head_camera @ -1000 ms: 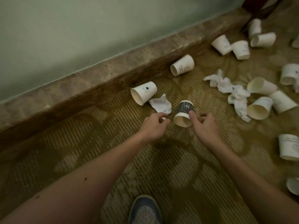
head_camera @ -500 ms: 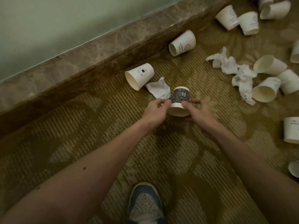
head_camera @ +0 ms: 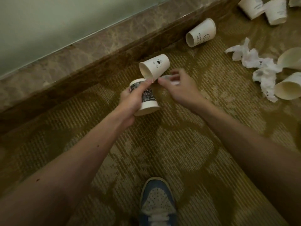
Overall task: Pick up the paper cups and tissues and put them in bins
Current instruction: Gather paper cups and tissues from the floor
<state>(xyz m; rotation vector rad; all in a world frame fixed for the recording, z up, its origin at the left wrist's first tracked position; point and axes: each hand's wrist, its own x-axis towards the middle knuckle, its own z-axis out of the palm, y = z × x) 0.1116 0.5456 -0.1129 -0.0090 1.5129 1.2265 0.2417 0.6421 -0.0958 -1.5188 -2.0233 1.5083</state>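
A paper cup with a black pattern (head_camera: 147,98) is held in my left hand (head_camera: 130,100), fingers curled round its side, mouth toward me. The forefinger tip of that hand reaches the rim of a white cup with a small face drawing (head_camera: 154,66), which lies on its side on the carpet by the ledge. My right hand (head_camera: 180,87) is just right of that cup, fingers curled over a crumpled white tissue (head_camera: 167,77). The tissue is mostly hidden under the fingers and blurred.
More white cups lie on their sides: one by the ledge (head_camera: 201,32), two at the top right (head_camera: 251,8), two at the right edge (head_camera: 288,86). A strip of crumpled tissues (head_camera: 262,67) lies between them. A marble ledge (head_camera: 97,44) runs along the wall. My blue shoe (head_camera: 157,201) stands below.
The patterned cup went from both hands into my left hand alone and moved left. My right hand let go of it and reached onto the tissue beside the white cup.
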